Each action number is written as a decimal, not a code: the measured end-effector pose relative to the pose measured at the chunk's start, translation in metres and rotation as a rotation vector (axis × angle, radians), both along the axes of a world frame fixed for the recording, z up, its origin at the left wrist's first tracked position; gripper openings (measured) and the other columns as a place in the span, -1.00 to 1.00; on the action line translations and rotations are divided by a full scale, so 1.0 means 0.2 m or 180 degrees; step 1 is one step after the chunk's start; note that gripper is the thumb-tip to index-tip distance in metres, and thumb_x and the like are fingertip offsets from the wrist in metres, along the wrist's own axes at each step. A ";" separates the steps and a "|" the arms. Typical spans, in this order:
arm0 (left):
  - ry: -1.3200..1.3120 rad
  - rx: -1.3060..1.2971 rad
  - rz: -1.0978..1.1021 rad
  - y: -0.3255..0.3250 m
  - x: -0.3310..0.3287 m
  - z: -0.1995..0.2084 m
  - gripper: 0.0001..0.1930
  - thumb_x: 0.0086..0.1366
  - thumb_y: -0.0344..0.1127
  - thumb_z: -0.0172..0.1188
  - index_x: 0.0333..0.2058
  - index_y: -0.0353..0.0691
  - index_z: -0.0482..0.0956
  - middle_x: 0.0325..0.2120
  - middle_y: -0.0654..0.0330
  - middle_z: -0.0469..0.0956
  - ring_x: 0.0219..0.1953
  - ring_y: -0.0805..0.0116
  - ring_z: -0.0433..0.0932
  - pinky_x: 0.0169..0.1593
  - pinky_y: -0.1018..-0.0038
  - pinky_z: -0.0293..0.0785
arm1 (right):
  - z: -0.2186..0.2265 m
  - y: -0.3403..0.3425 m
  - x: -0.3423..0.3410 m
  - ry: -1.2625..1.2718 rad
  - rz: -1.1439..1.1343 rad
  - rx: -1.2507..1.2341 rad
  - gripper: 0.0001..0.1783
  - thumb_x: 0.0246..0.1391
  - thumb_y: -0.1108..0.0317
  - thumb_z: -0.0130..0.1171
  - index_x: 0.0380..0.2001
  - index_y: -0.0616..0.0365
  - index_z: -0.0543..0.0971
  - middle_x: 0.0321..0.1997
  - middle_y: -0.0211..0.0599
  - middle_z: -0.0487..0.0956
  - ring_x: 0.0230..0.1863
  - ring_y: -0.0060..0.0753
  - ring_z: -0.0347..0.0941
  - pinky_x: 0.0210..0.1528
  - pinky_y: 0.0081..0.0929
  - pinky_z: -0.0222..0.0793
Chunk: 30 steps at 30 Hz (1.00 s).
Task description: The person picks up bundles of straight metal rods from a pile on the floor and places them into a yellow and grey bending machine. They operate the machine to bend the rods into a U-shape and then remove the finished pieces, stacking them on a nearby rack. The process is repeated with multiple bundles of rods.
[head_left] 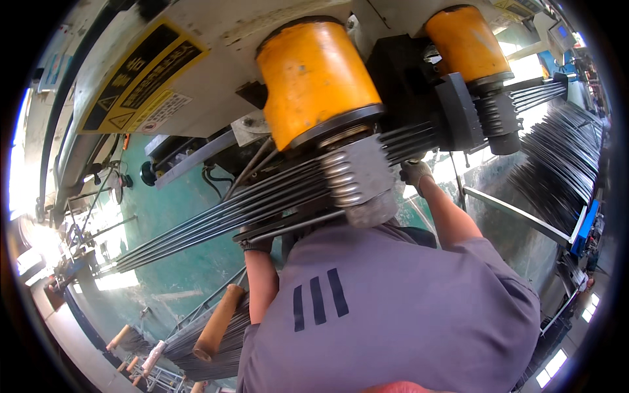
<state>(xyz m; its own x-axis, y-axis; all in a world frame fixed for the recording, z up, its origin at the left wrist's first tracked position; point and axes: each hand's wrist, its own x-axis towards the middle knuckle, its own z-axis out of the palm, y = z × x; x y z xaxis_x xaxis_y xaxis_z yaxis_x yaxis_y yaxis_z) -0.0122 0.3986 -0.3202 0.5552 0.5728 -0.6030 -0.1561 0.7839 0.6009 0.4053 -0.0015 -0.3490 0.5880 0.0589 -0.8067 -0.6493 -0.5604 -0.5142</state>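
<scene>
Several long parallel steel rods [196, 226] run from the lower left up to the right, passing between grooved rollers [339, 180] under a large orange motor housing [314, 78]. My left hand [257, 244], in a dark glove, is at the near side of the rods, beside the end of a short dark bar [295, 227]. The bar and the rods hide most of its fingers. My right hand [415, 174], in a grey glove, reaches up close to the rods between the two roller heads. Its fingers look curled; what they hold, if anything, is hidden.
A second orange housing [468, 42] stands further right. A dense bundle of thin rods [560, 164] lies on a rack at right. Cardboard tubes [219, 321] and more rods lie on a stand at lower left. A yellow-black warning sign [141, 78] is on the machine.
</scene>
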 end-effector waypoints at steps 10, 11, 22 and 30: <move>0.0033 0.0790 -0.0612 0.12 0.18 0.30 -0.60 0.51 -0.16 0.25 0.19 -0.26 0.60 0.08 0.05 0.68 0.10 0.10 0.65 0.16 0.17 0.65 | 0.27 -0.13 -0.16 -0.0044 -0.0347 0.0097 -0.62 0.35 0.21 0.28 -0.06 0.41 0.66 -0.33 -0.22 0.71 -0.42 -0.41 0.60 -0.35 -0.41 0.52; -0.0027 0.0824 -0.0640 0.12 0.20 0.30 -0.59 0.51 -0.17 0.25 0.20 -0.27 0.59 0.07 0.04 0.68 0.09 0.10 0.65 0.15 0.19 0.66 | 0.30 -0.15 -0.20 -0.0091 -0.0480 0.0145 -0.62 0.35 0.22 0.28 -0.06 0.41 0.66 -0.33 -0.22 0.71 -0.41 -0.41 0.61 -0.34 -0.42 0.53; -0.0509 0.1185 -0.1187 0.10 0.19 0.57 -0.56 0.58 -0.21 0.06 0.25 -0.39 0.48 0.17 -0.05 0.59 0.19 0.06 0.62 0.28 0.15 0.59 | 0.92 0.02 -0.46 -0.2083 -0.1364 0.1126 -0.66 0.41 0.30 0.26 0.09 0.33 0.64 -0.07 -0.19 0.73 -0.06 -0.40 0.66 0.03 -0.44 0.57; -0.1145 0.1282 -0.0155 0.34 0.00 0.90 -0.49 0.50 -0.26 -0.02 0.29 -0.49 0.44 0.26 -0.25 0.49 0.33 -0.12 0.48 0.50 0.00 0.35 | 1.31 0.32 -0.28 -0.2708 -0.1682 0.1872 -0.49 0.40 0.17 0.29 0.25 0.31 0.60 0.16 -0.21 0.69 0.19 -0.34 0.54 0.36 -0.37 0.35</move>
<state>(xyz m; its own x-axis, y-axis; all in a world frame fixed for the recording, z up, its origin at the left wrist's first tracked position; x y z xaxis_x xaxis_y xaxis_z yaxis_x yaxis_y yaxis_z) -0.0120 0.4672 -0.1411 0.7177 0.6879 -0.1080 -0.3767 0.5140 0.7707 0.3485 0.0626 -0.0864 0.9902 -0.1215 -0.0689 -0.0506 0.1476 -0.9878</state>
